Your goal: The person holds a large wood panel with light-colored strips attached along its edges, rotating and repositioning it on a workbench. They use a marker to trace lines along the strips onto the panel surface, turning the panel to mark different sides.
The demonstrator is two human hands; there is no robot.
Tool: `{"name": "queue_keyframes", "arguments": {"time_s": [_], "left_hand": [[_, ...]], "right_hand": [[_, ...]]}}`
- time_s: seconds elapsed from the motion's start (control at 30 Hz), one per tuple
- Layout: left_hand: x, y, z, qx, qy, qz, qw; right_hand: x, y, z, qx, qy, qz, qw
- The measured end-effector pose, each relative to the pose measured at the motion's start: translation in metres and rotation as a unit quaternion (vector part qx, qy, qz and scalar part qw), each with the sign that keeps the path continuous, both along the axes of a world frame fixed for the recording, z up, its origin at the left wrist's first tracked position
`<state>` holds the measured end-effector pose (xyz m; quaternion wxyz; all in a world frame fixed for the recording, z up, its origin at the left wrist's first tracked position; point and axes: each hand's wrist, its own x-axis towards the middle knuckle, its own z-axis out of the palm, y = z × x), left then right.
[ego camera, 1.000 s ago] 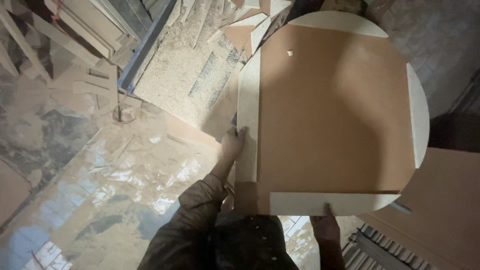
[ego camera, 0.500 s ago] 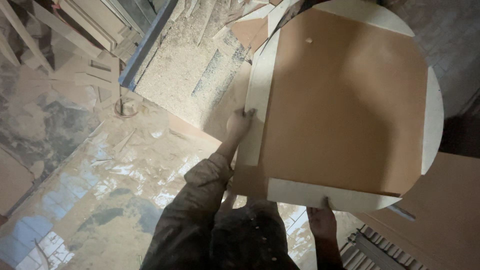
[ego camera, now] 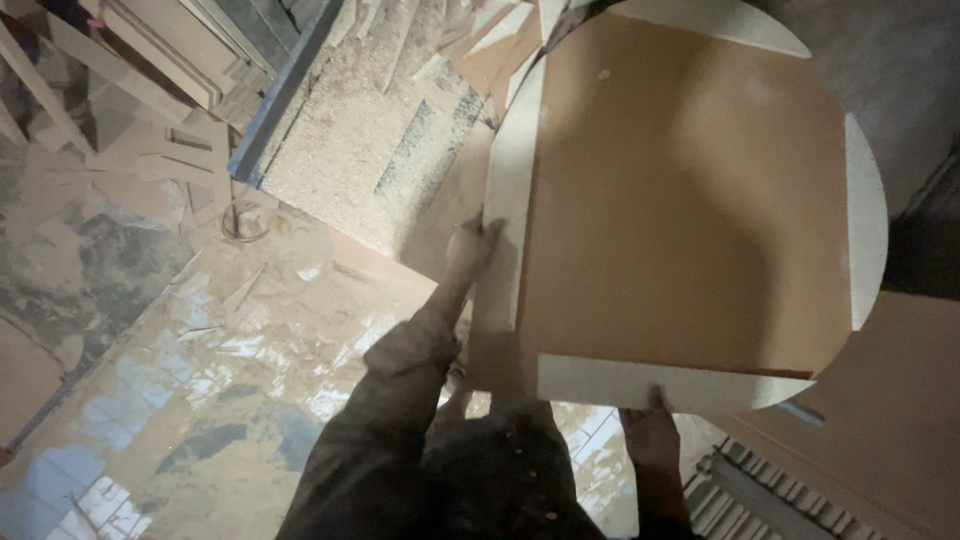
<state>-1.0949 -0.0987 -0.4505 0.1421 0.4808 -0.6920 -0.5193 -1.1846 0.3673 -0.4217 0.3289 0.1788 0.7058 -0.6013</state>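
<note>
Sawdust heap on the floor, grey metal rail, stacked wood offcuts, glossy wet floor

The round board filled the upper right of the view and blocked any way past on that side. The left hand gripped its left edge and the right hand its lower edge, so both were taken up. Left of the board lay open floor, flat and glossy, with room to pass. Farther up, a sawdust heap, a metal rail and stacked wood offcuts crowded the ground. Brown panels closed off the lower right.
</note>
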Motion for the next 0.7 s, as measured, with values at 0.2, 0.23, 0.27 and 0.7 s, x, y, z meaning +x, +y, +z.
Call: {"name": "queue_keyframes", "arguments": {"time_s": [0.2, 0.23, 0.27, 0.7], "left_hand": [[0.021, -0.004, 0.003, 0.025, -0.075, -0.015, 0.997], [0.015, -0.014, 0.005, 0.016, -0.083, -0.018, 0.996], [0.012, -0.02, 0.008, 0.01, -0.093, -0.023, 0.995], [0.069, 0.042, 0.028, -0.102, -0.212, 0.009, 0.972]], "right_hand": [[0.036, -0.002, 0.002, -0.237, -0.181, -0.15, 0.943], [0.042, -0.007, 0.001, -0.217, -0.157, -0.177, 0.947], [0.046, -0.011, 0.001, -0.139, -0.101, -0.047, 0.984], [0.076, -0.035, -0.02, -0.255, -0.17, -0.172, 0.936]]}}
